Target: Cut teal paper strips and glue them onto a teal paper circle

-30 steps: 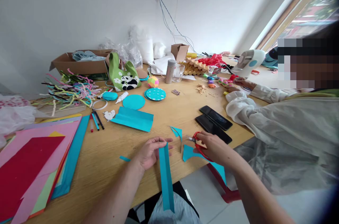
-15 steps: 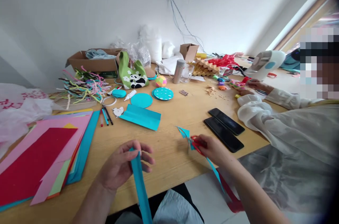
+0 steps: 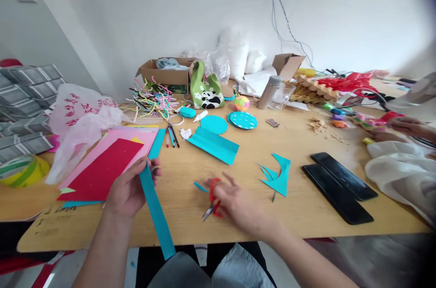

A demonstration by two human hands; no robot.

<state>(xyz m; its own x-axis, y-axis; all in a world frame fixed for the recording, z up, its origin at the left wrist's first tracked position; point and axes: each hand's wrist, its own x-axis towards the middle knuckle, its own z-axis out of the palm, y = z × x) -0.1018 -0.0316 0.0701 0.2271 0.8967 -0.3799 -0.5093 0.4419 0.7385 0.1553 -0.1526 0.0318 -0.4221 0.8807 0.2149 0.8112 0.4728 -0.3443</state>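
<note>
scissors [image 3: 213,206] — right of paper strip [image 3: 157,211]

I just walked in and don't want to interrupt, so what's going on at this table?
The person's left hand holds a long blue paper strip that hangs past the near edge of the table. Their right hand holds red-handled scissors, apart from the strip. A curved blue offcut lies to the right, near two phones, and a creased blue sheet lies farther back. Another person's hand shows at the far right.
</note>
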